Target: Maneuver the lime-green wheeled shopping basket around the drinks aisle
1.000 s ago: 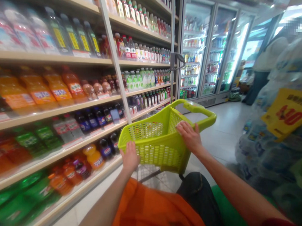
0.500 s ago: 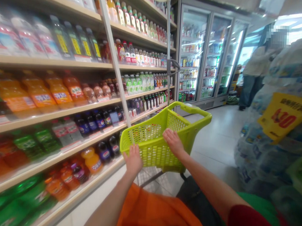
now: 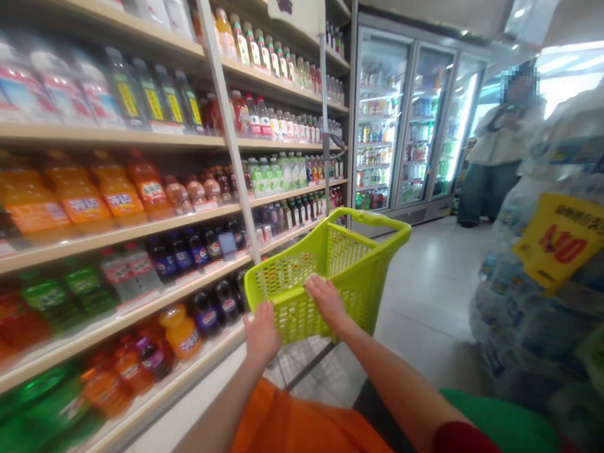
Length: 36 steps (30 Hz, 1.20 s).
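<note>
A lime-green plastic shopping cart [image 3: 366,293] stands directly in front of me, with slotted walls and a divider inside. No goods show in the part of it I can see. My left hand [image 3: 263,335] is at its near left corner, fingers hooked over the rim. Further along the same side, my right hand [image 3: 327,304] holds the top rim with its fingers bent over toward the inside. The undersides of both hands are hidden.
Shelves [image 3: 202,215] of bottled drinks run close along the left. Glass-door fridges [image 3: 381,123] stand at the back. On the right rises a stack of wrapped water bottles [image 3: 508,315] with a yellow sign [image 3: 564,241]. A person [image 3: 500,148] stands beyond, on the tiled floor [image 3: 424,285].
The cart's handle end has swung a little left in view. My right hand has shifted left with the rim, closer to my left hand. The person at the back appears further left.
</note>
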Tool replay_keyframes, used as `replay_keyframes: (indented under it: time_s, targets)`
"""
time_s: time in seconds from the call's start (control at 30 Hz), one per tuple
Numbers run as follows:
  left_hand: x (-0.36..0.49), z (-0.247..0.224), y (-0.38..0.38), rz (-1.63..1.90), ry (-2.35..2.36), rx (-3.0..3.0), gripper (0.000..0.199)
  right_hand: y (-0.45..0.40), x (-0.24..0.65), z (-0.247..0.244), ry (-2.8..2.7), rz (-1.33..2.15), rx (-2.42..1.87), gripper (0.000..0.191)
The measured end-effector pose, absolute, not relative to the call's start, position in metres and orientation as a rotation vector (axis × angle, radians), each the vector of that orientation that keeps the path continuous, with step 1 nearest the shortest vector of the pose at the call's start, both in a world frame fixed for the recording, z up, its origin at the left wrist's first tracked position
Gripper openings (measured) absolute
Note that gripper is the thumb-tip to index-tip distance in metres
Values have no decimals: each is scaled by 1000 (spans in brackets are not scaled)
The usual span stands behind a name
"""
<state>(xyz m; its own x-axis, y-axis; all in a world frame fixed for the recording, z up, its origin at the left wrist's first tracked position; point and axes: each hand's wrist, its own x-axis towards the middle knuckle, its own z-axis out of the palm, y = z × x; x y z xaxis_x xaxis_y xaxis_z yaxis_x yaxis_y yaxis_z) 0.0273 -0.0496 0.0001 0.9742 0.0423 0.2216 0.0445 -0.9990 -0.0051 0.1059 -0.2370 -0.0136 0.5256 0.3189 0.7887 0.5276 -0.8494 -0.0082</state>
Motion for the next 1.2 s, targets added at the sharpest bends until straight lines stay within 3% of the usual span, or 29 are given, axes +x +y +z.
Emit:
replay_keyframes:
  time_s: [0.1,0.37,0.57,0.83,1.2]
  targets:
    - [24,-1,-52,-368,13,-3113,72,-209,101,-17,-844,-1174,-2484,26]
    - [22,-4,-55,-378,39,-3160,72,-244,111,-14,-611,-1185,-2529,29]
    - [17,1,-63,-338,172,-3156,71,-198,93,-29,-888,-1152,-2441,28]
    - [23,-1,-44,-276,178,-3074,66,-249,106,-20,-577,-1107,-2491,36]
    - [24,0,-56,-276,366,-3093,65,-241,78,-33,-754,-1105,-2458,35]
